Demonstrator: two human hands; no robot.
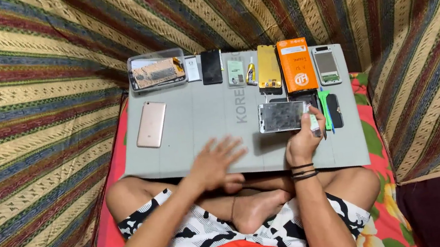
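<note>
My right hand point(304, 139) grips the near right corner of the opened phone point(282, 116), fingers curled round its edge; it lies just ahead, long axis running leftward. My left hand point(215, 161) rests open and empty, fingers spread, on the grey mat point(197, 121), left of the phone. Farther off lies a pink phone point(151, 124).

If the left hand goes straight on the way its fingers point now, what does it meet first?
The left hand lies open on the grey mat, fingers pointing up and right. Going on, it would probably first meet the opened phone frame that the right hand holds; depth is unclear.
</note>
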